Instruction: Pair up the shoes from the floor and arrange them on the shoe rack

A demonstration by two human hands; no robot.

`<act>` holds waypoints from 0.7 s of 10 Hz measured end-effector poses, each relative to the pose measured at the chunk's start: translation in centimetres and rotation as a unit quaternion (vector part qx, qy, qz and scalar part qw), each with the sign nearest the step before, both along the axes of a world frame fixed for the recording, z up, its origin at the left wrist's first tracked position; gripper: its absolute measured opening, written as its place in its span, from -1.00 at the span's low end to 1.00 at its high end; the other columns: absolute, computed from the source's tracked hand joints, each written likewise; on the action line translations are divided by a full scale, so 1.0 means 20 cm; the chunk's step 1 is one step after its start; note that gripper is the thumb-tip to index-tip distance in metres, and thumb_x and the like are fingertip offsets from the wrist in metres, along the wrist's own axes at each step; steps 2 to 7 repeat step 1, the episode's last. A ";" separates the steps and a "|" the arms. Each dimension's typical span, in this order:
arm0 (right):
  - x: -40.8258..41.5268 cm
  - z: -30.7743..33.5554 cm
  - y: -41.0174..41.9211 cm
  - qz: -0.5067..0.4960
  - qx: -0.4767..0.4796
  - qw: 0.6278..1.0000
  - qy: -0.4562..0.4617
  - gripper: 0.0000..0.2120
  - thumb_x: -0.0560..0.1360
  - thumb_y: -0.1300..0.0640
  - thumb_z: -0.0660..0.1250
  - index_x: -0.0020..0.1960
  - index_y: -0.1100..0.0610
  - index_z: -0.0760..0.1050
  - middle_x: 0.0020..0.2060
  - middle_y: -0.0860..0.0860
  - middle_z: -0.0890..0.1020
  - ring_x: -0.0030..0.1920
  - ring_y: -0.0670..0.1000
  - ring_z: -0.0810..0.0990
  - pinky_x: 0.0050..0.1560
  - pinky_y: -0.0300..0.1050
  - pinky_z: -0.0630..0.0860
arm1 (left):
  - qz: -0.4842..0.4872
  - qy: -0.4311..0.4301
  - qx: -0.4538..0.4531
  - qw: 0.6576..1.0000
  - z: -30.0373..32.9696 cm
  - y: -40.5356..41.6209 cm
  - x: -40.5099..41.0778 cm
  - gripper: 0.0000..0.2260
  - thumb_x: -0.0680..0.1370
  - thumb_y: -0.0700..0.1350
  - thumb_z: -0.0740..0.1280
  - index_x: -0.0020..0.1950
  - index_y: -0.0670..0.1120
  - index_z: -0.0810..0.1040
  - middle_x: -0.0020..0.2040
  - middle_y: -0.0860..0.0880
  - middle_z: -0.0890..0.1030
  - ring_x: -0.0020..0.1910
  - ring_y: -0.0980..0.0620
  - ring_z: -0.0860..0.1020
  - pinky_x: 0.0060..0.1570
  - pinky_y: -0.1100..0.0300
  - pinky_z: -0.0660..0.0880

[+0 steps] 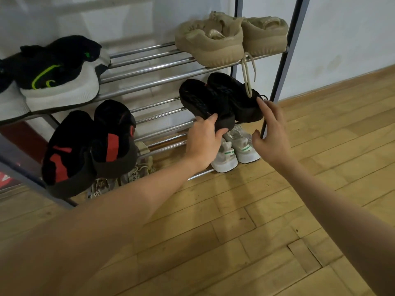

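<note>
A metal shoe rack [149, 73] stands against the wall. On its middle shelf at the right sit two black shoes. My left hand [204, 137] grips the heel of the left black shoe [198, 99]. My right hand [270, 133] is open, its fingertips at the heel of the right black shoe [235, 95]. A tan pair [230, 37] rests on the top shelf at the right, a lace hanging down. A black-and-white pair with green marks [55, 75] is on the top left. A black-and-red pair [89, 144] fills the middle left.
A white pair with green tabs [235, 150] stands on the lowest level under the black shoes. Beige shoes [132, 171] lie low on the left, partly hidden. Wooden floor [235, 231] spreads in front of the rack, and the white wall is behind it.
</note>
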State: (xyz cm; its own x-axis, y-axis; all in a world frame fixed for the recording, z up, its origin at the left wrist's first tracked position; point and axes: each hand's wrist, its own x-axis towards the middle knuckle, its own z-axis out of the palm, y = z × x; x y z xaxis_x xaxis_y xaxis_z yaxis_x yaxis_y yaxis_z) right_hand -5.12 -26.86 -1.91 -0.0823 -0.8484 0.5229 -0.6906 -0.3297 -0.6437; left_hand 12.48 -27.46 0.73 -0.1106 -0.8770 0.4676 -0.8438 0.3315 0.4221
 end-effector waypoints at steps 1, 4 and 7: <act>0.02 -0.01 0.04 0.008 -0.004 1.000 -0.008 -0.16 0.42 0.38 0.26 0.58 0.06 -0.03 0.52 0.02 0.17 0.52 0.02 0.14 0.48 -0.10 0.18 | 0.003 -0.013 -0.003 1.000 -0.03 0.01 0.01 -0.54 0.57 0.03 0.28 0.44 -0.08 0.37 0.16 -0.22 0.56 0.03 -0.17 0.59 -0.05 0.08 0.53; 0.02 -0.01 0.04 0.008 -0.004 1.000 -0.008 -0.16 0.42 0.38 0.26 0.58 0.06 -0.03 0.52 0.02 0.17 0.52 0.02 0.14 0.48 -0.10 0.18 | 0.003 -0.013 -0.003 1.000 -0.03 0.01 0.01 -0.54 0.57 0.03 0.28 0.44 -0.08 0.37 0.16 -0.22 0.56 0.03 -0.17 0.59 -0.05 0.08 0.53; 0.02 -0.01 0.04 0.008 -0.004 1.000 -0.008 -0.16 0.42 0.38 0.26 0.58 0.06 -0.03 0.52 0.02 0.17 0.52 0.02 0.14 0.48 -0.10 0.18 | 0.003 -0.013 -0.003 1.000 -0.03 0.01 0.01 -0.54 0.57 0.03 0.28 0.44 -0.08 0.37 0.16 -0.22 0.56 0.03 -0.17 0.59 -0.05 0.08 0.53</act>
